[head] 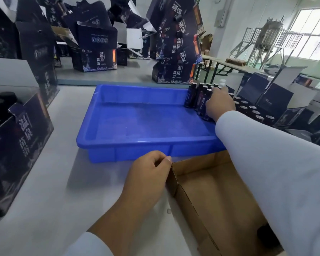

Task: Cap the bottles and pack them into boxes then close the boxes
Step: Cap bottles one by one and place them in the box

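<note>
A blue plastic tray (137,126) sits in the middle of the white table. Several dark capped bottles (196,97) stand in its far right corner. My right hand (220,104) reaches across the tray and grips some of those bottles. Close to me lies an open brown cardboard box (216,196), its inside bare apart from a dark object at the near right end. My left hand (148,174) pinches the box's far left corner edge between thumb and curled fingers.
A dark printed box (20,145) with bottles inside stands at the left. Many more dark printed boxes (175,52) are stacked beyond the table. To the right, an open box holds several uncapped bottles (251,109). Folding tables and a metal frame stand by the window.
</note>
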